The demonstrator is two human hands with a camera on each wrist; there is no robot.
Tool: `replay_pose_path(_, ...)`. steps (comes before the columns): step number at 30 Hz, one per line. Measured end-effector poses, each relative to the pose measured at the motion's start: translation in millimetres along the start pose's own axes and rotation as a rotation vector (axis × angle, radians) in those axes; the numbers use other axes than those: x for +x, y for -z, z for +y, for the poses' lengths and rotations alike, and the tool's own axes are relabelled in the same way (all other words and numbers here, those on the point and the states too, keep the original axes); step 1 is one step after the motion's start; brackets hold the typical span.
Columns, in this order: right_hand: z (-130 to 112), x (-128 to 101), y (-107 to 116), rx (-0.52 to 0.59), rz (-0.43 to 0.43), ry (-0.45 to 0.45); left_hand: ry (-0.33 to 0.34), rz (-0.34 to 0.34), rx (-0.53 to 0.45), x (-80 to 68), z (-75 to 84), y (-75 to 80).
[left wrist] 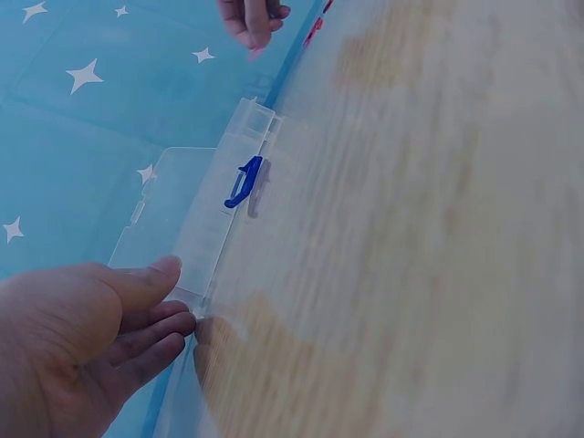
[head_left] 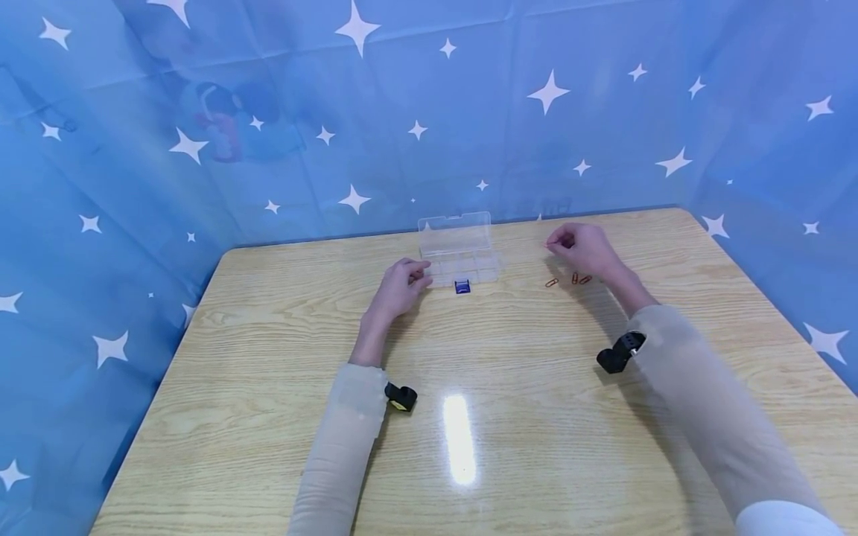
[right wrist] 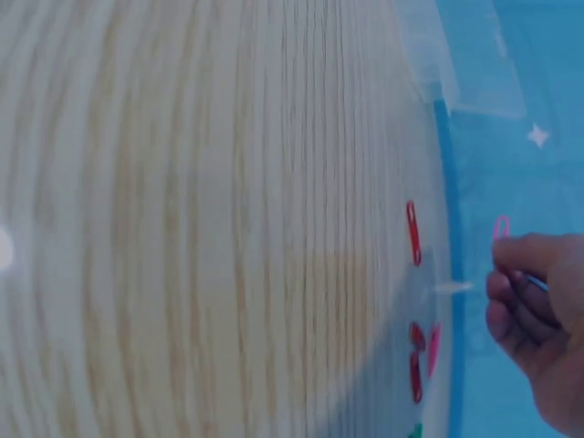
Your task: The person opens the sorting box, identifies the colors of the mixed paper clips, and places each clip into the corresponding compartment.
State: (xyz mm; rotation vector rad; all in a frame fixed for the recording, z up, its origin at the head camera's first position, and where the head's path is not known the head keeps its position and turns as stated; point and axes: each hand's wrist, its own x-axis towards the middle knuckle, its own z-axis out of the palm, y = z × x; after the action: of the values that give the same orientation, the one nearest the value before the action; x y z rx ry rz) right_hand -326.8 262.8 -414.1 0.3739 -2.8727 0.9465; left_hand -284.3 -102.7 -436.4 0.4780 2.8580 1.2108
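A clear plastic divided box stands near the table's back edge, its lid raised, a blue clasp on its front. My left hand is at the box's left end, thumb and fingertips right at its wall with a gap between them. To the right, my right hand is raised over the table and pinches a pink paper clip between thumb and forefinger. Below that hand lie several loose paper clips, among them a red one and a pink one.
The wooden table reaches back to a blue curtain with white stars. A bit of green shows beside the loose clips. Small black cameras sit on the left sleeve and the right sleeve.
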Motion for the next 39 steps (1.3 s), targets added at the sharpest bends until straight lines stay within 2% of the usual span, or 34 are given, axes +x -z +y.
replay_pose_path(6, -15.5, 3.2, -6.9, 0.01, -0.01, 0.072, 0.001, 0.009, 0.013, -0.2, 0.1, -0.5)
replay_pose_path(22, -50.4, 2.9, -24.2, 0.026, -0.107, 0.202, 0.006, -0.002, 0.033, 0.5, -0.4, -0.5)
replay_pose_path(32, -67.0, 6.8, -38.6, 0.035, -0.176, 0.234, 0.022, -0.007, 0.03, 1.0, 0.3, -0.4)
replay_pose_path(39, -70.3, 9.9, -47.1, 0.057, -0.215, 0.239, 0.018, -0.004, 0.026, 1.5, -1.1, -1.2)
